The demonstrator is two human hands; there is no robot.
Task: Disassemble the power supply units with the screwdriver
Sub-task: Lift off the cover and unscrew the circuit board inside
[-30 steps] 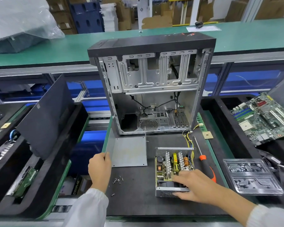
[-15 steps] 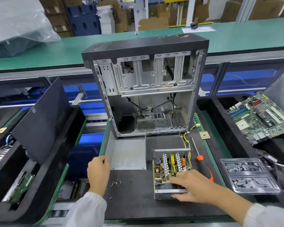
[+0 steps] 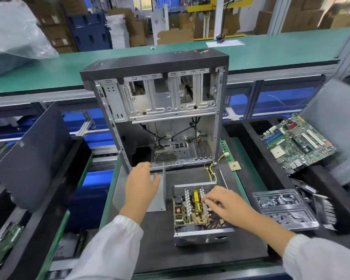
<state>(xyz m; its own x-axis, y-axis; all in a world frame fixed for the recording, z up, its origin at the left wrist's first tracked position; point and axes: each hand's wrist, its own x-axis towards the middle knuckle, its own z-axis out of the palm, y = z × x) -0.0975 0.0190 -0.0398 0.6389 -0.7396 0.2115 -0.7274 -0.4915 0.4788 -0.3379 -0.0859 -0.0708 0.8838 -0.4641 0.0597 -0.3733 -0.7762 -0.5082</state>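
The opened power supply unit (image 3: 190,215) lies on the black mat, its circuit board and white heat sinks exposed. My right hand (image 3: 226,205) reaches into it, bent fingertips touching the heat sinks without clearly gripping anything. Its loose metal cover (image 3: 159,201) lies to the left. Over this cover hovers my left hand (image 3: 141,186), fingers relaxed and holding nothing. Only the thin shaft of the screwdriver (image 3: 223,179) shows behind my right hand; the handle is hidden. Yellow wires (image 3: 210,172) run from the unit toward the case.
The stripped computer case (image 3: 160,110) stands upright just behind the unit. A motherboard (image 3: 297,142) leans in the right bin, with a clear plastic tray (image 3: 285,207) in front of it. A black side panel (image 3: 32,154) leans in the left bin. A small chip (image 3: 235,166) lies right of the case.
My left hand let go of the cover's left edge and moved up and right over it. My right hand shifted from the unit's front edge onto the heat sinks inside.
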